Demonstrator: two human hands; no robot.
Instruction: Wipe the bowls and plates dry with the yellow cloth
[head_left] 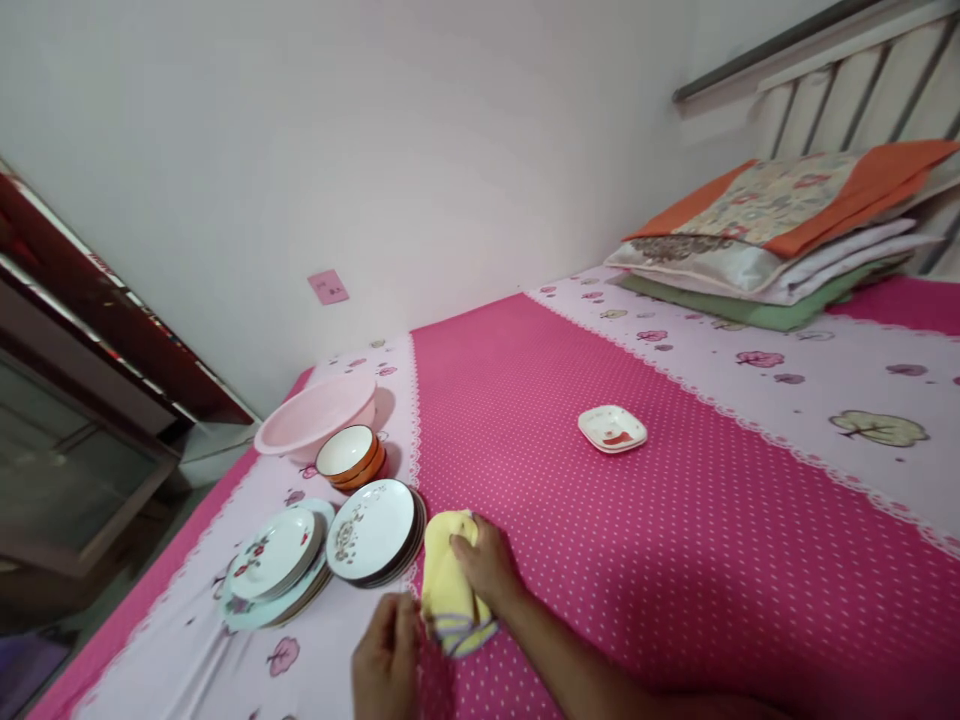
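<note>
A yellow cloth [444, 570] with a grey-striped edge lies bunched on the pink bedspread. My right hand [484, 565] is closed on its right side, thumb across the top. Whether anything is inside the folds is hidden. My left hand [386, 655] is closed just left of the cloth, fingers curled; what they hold, if anything, does not show. Just beyond it stand a stack of round white plates [375, 525] with a floral print and, further left, a stack of flowered plates [274, 555] in mixed sizes.
Orange bowls with white insides [349, 455] are stacked behind the plates, beside a pink basin [315, 412]. Small square white dishes [611, 428] sit mid-bed. Folded cushions and bedding [787, 225] are piled at the far right. A white wall [480, 140] rises behind the bed.
</note>
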